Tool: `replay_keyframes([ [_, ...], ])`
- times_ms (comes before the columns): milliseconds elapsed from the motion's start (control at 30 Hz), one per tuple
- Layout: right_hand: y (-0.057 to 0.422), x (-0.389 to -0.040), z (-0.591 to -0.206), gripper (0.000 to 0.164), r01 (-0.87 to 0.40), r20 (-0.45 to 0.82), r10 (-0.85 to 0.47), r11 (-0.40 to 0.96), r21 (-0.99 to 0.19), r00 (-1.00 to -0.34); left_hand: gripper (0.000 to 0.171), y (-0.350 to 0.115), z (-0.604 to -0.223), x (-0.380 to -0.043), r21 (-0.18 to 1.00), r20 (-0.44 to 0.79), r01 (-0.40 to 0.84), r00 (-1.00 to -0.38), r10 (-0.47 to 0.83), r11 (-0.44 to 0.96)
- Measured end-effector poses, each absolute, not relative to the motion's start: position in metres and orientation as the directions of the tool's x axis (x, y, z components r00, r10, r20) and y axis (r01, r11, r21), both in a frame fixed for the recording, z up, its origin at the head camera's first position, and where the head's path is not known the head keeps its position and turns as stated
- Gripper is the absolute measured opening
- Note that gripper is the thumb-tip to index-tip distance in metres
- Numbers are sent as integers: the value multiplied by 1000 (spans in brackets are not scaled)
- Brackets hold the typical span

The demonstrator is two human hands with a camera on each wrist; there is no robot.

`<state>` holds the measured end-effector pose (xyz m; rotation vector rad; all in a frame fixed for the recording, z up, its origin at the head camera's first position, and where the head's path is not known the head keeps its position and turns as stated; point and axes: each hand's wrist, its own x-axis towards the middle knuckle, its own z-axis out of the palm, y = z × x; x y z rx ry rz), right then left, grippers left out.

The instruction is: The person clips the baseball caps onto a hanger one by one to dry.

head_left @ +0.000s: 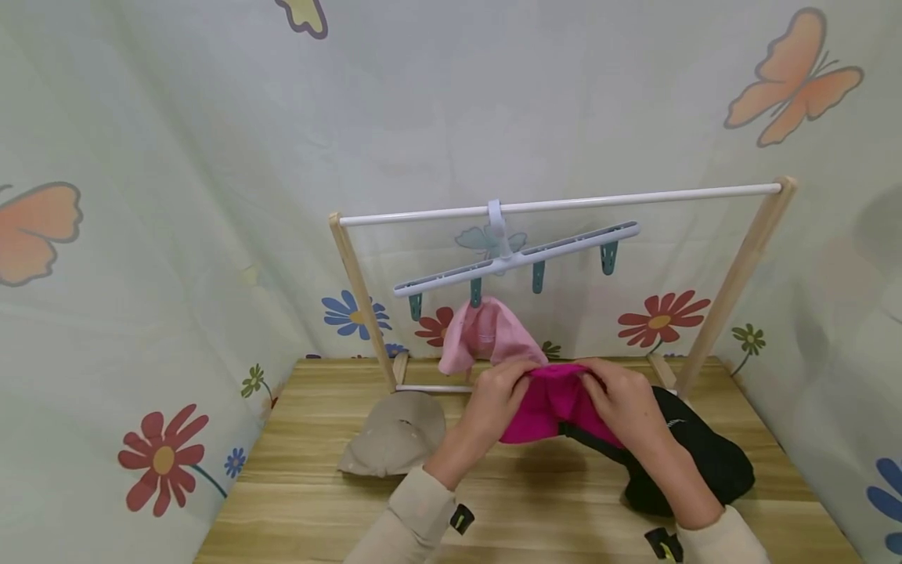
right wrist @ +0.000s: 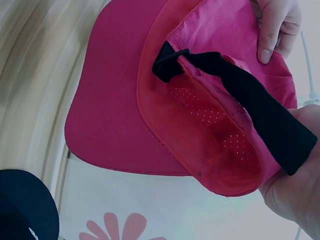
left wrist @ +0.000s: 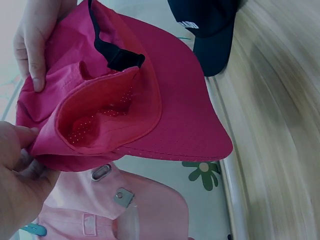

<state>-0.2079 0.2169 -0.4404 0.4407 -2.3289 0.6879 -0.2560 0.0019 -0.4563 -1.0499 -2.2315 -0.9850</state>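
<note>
A magenta cap (head_left: 539,407) is held up by its crown over the table, in front of the hanger. My left hand (head_left: 496,395) pinches the crown on one side, and my right hand (head_left: 627,399) pinches it on the other. In the right wrist view the cap's underside shows, with a red inner band, a wide brim (right wrist: 115,100) and a black strap (right wrist: 255,105) with a buckle (right wrist: 167,62). Behind my hands a light pink cap (head_left: 500,337) hangs from a teal clip (head_left: 475,293) on the pale blue hanger (head_left: 451,276); my left hand partly covers it.
The hanger hooks over the white rail (head_left: 634,200) of a wooden-legged rack (head_left: 736,274) and tilts upward to the right. Further teal clips, such as this clip (head_left: 609,258), hold nothing. On the table (head_left: 282,470) lie a beige cap (head_left: 409,427) at left and a black cap (head_left: 712,454) at right.
</note>
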Motion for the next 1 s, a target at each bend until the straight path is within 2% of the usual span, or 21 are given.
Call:
replay_keyframes([
  [167,220,-208,-435,21,-489,689,-139,802,-343,-711,20,3,-453,-257,400,674,808,-579,460,432],
  [600,221,-210,-424,22,-477,673,-145,811,-339,-725,20,4,-443,-255,441,667,790,-606,433,427],
  [1000,225,-212,-407,23,-509,704,-185,813,-282,-685,17,10,-434,-256,403,714,814,-565,413,419],
])
